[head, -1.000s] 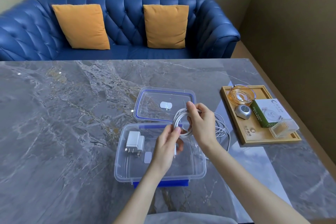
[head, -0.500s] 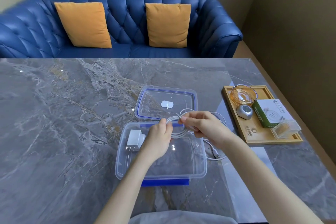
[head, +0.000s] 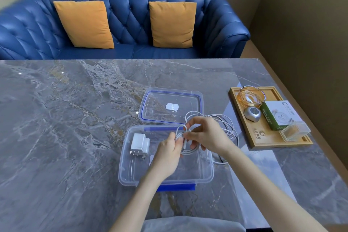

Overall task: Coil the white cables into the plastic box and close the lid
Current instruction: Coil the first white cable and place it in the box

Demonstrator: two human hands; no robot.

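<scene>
White cable (head: pixel 185 142), part-coiled, is held at frame centre directly above the open plastic box (head: pixel 165 180), so that finished loops can drop straight in w/o travel. Left hand (head: pixel 169 153) is closed around the gathered loops, thumb and fingers pinching the bundle at its left side; it acts as the fixed former that keeps the turns from springing apart. Right hand (head: pixel 205 135) pinches the strand at the top of the coil btwn thumb and forefinger, apparently laying on the next turn. A short connector end hangs down from the bundle, just below the left thumb. Uncoiled slack (head: pixel 228 130) trails right of the hands across the worktop (head: pixel 66 118), looping near the lid and the box's right wall, one run lying past the box's right edge; kept loose there, prob. so it feeds freely. Box already holds a white charger plug (head: pixel 139 145) at its left end, leaving centre and right free for the coil. Lid (head: pixel 170 106) lies flat just behind the box, toward frame top, touching or nearly touching its far rim: within reach for closing but clear of the coiling. Blue latch (head: pixel 176 187) on the near side is swung open. Wooden tray (head: pixel 258 135), centre right, carries unrelated items and lies beyond the slack. Judged stage: coiling approx. mid-way; placing and lid closure not yet done.
</scene>
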